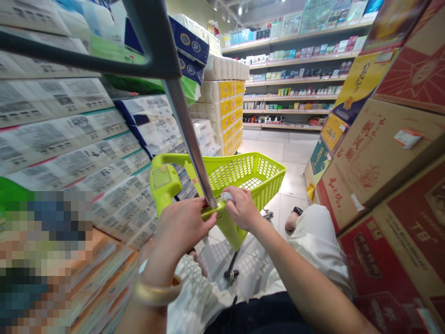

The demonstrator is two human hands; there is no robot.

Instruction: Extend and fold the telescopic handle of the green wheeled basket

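A lime-green plastic shopping basket cart (259, 174) stands in front of me in a shop aisle, tilted, with a grey metal handle bar (186, 120) rising from its near rim. My left hand (181, 227) is closed on the near rim of the basket by the base of the handle. My right hand (241, 208) is closed around the handle's lower end, where a small white piece shows under my fingers. A gold bangle (156, 292) is on my left wrist. The basket looks empty.
Stacked packs of tissue paper (79, 148) fill the shelves on my left. Red and brown cardboard boxes (385, 185) are piled on my right. Far shelves of goods (295, 79) cross the aisle's end. My knee in light cloth (313, 236) is beside the cart.
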